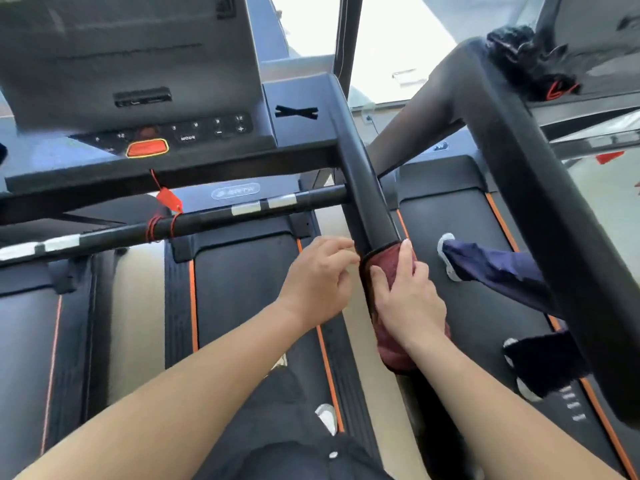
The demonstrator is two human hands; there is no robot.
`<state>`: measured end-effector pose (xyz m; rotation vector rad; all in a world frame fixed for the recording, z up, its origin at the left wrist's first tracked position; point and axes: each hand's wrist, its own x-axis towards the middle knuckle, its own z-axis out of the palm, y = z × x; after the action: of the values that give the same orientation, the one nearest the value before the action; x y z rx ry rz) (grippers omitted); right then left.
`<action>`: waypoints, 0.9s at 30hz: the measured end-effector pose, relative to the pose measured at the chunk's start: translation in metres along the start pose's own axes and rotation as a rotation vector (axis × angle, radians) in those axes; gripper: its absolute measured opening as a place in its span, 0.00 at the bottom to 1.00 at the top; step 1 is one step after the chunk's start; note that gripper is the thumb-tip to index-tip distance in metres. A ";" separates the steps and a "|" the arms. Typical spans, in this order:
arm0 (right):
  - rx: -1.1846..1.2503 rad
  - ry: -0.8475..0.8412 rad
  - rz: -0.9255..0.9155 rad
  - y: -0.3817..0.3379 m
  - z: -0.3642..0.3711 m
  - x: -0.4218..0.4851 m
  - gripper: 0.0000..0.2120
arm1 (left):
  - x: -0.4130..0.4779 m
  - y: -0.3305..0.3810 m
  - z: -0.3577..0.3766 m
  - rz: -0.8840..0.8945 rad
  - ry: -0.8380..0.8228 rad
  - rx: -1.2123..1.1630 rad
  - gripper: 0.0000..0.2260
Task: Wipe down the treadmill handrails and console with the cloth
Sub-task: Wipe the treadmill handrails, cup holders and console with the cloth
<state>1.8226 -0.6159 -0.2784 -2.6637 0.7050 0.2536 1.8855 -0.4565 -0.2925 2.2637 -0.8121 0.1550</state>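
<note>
Centrally, the right hand [408, 303] grips the red cloth [394, 356], which is wrapped round the lower end of the treadmill's right handrail [360, 181]. The thumb lies on the near side and the fingers curl over the top of the fabric. The left hand [315, 282] hovers just beside the same rail at the cloth's upper edge with its fingers loosely curled. Whether its fingertips pinch the fabric cannot be told.

Upper left stands the console [138, 64], bearing a row of keys and an orange stop button [147, 147]. Below it a black crossbar [207, 220] with silver grip plates meets the handrail, and a red tag [169, 199] hangs from a cord wound round this bar. The running belt [242, 289], edged in orange, lies beneath both forearms.

To the right, a neighbouring treadmill [519, 188] carries another person's leg [495, 265] in dark blue trousers with a white shoe [446, 251].
</note>
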 end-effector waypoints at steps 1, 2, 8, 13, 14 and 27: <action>0.009 -0.011 0.020 -0.007 -0.003 0.017 0.36 | 0.013 -0.010 -0.008 0.003 -0.004 0.026 0.13; 0.027 -0.019 0.038 -0.013 -0.006 0.033 0.34 | 0.028 -0.020 -0.017 0.009 0.002 0.048 0.13; 0.157 0.091 0.077 -0.070 -0.014 0.124 0.27 | 0.103 -0.075 -0.058 -0.020 0.058 0.081 0.11; 0.350 0.209 -0.096 -0.130 -0.019 0.196 0.28 | 0.143 -0.125 -0.084 -0.001 0.017 0.085 0.11; 0.369 0.227 -0.158 -0.141 -0.019 0.210 0.28 | 0.151 -0.133 -0.089 -0.006 0.000 0.090 0.11; -0.322 0.046 -0.484 -0.245 -0.018 0.354 0.30 | 0.191 -0.190 -0.125 -0.284 -0.037 0.009 0.13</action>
<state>2.2524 -0.5815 -0.2797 -3.0477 0.0120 0.1830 2.1655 -0.3670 -0.2492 2.3681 -0.5010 -0.0150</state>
